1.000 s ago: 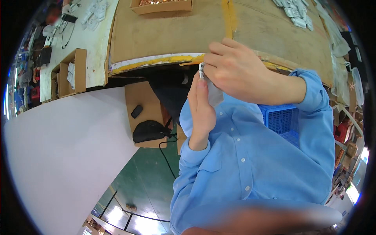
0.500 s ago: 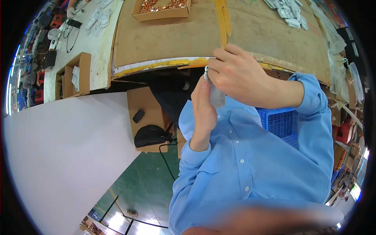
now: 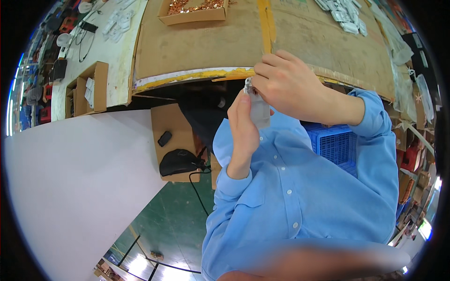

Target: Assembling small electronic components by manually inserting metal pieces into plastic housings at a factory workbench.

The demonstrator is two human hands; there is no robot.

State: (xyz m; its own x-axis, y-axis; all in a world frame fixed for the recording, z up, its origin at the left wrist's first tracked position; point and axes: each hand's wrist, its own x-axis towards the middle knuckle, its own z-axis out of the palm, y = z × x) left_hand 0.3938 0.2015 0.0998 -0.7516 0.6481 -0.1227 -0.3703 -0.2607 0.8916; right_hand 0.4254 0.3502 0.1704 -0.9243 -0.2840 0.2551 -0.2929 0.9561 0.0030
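My left hand [image 3: 244, 129] grips a flat, pale grey-white plastic piece [image 3: 260, 114], with the thumb along its near face. Small shiny metal-looking parts show at the upper end of the piece. My right hand [image 3: 291, 88] is closed, its fingers curled beside that upper end. Whatever its fingertips pinch is hidden behind the knuckles. Both hands are just in front of the bench edge, above my lap.
The cardboard-covered bench [image 3: 197, 51] has a carton of small copper-coloured parts [image 3: 194, 18] at its back and a pile of white plastic pieces [image 3: 347, 16] at right. A blue crate [image 3: 335, 145] stands beside me. Another carton [image 3: 99, 89] sits on the left table.
My right hand has moved slightly up and right, away from the piece's upper end, uncovering more of it. My left hand still holds the piece in nearly the same place.
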